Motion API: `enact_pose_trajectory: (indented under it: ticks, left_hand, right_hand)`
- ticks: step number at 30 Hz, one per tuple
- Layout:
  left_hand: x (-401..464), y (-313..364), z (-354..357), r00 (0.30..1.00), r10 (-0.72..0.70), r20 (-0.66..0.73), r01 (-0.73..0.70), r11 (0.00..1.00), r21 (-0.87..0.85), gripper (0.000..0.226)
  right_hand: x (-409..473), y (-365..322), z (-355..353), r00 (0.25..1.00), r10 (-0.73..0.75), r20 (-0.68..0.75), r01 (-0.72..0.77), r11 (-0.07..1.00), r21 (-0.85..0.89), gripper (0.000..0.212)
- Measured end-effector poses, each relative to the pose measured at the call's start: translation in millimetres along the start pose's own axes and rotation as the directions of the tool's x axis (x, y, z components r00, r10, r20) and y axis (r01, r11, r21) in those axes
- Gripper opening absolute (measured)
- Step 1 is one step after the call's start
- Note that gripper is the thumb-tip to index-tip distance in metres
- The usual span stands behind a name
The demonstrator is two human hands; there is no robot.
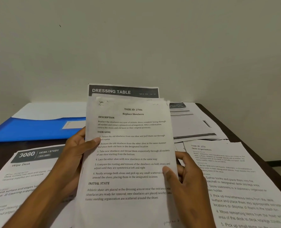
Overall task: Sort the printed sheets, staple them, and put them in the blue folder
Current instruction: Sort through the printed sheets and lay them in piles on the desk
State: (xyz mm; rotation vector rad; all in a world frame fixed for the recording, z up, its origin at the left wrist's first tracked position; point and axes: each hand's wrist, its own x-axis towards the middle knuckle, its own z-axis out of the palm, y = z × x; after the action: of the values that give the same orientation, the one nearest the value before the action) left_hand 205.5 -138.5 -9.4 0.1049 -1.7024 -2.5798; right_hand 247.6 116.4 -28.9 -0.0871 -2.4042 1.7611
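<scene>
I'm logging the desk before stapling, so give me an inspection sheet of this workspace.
Surface: dark wooden desk, mostly covered by paper.
Job's things: held stack of printed sheets, "Replace Shoelaces" on top; open blue plastic folder at back left; no stapler seen.
Clutter: loose "Wipe Desk" sheet at left, "Desk Organization" sheet at right, more printed pages behind it.
Grippers: left hand and right hand grip the stack's edges.
Cables: nothing seen.
Surroundings: plain pale wall.
</scene>
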Motion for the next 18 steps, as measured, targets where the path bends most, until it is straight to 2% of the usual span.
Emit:
enact_pose_trajectory:
  ticks: [7,11,17,18]
  left_hand:
    - [-4,3,4,1.000,-0.009,-0.007,0.009,1.000,-0.012,0.038]
    - [-14,6,11,0.997,-0.076,0.024,0.078,0.993,-0.087,0.032]
    - [-23,4,15,0.978,-0.187,0.089,0.197,0.974,-0.110,0.027]
    - [-20,3,8,0.981,-0.182,0.065,0.188,0.976,-0.105,0.028]
  right_hand:
    - [2,0,-3,1.000,0.004,0.003,-0.004,1.000,0.026,0.026]
    - [-1,-3,-5,1.000,-0.011,-0.023,0.013,0.997,0.080,0.026]
    - [-7,-9,-12,0.999,0.000,-0.032,0.005,0.985,0.173,0.022]
    - [-7,-8,-14,1.000,0.001,-0.031,0.004,0.986,0.168,0.021]
